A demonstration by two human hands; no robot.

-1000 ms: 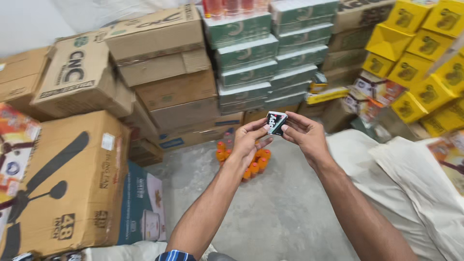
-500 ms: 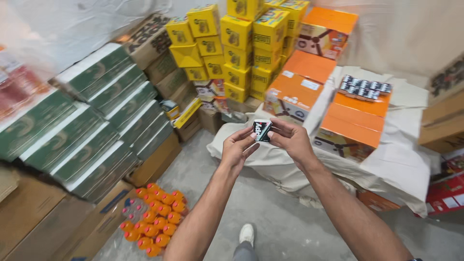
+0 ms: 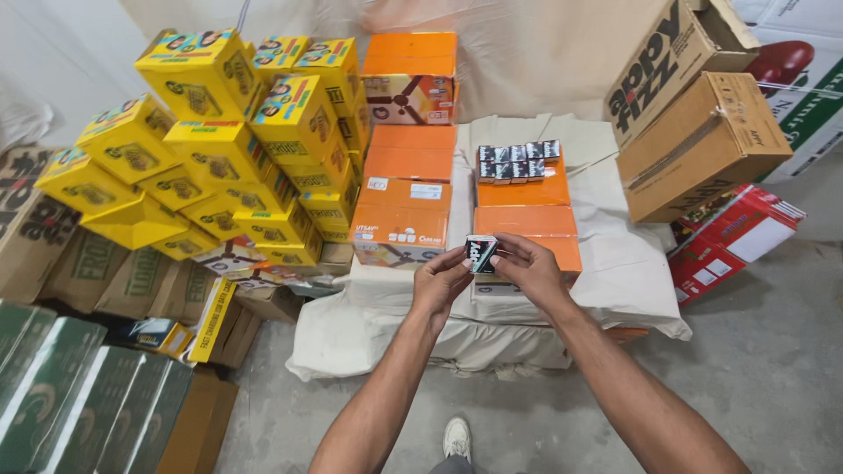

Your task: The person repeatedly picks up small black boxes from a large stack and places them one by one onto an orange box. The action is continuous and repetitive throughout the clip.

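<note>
Stacked yellow cartons [image 3: 219,149] and orange boxes [image 3: 408,189] on a cloth-draped pile [image 3: 615,263] frame the scene, a row of small black packs [image 3: 518,161] lying on top. In front, the left hand [image 3: 442,283] and right hand [image 3: 524,268] pinch a small black-and-white box [image 3: 480,254] between closed fingers, held upright, long axis vertical, its lower edge hidden.

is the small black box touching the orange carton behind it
Apart. The head view shows both hands, left and right, holding the box above the carton.
</note>
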